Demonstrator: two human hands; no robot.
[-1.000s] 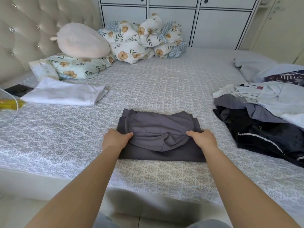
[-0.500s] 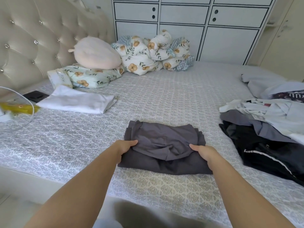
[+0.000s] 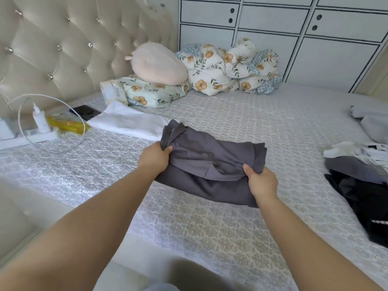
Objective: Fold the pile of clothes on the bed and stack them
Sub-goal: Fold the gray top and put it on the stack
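A folded dark grey garment [image 3: 212,164] is lifted off the bed [image 3: 210,232], tilted toward the left. My left hand [image 3: 154,157] grips its left edge and my right hand [image 3: 261,181] grips its right edge. A folded white garment [image 3: 128,121] lies flat on the bed just beyond and left of the grey one. The unfolded pile of clothes [image 3: 361,177], black, grey and white, lies at the right edge of the bed.
A pink plush pillow [image 3: 157,65], a floral pillow [image 3: 151,93] and a bunched floral quilt [image 3: 228,67] sit at the bed's head. A charger with white cable [image 3: 39,120], a phone [image 3: 85,112] and a yellow item [image 3: 67,126] lie at the left. White cabinets [image 3: 294,34] stand behind.
Both hands have picked the folded grey garment up off the bed and carried it left, toward the white garment. The view has swung left.
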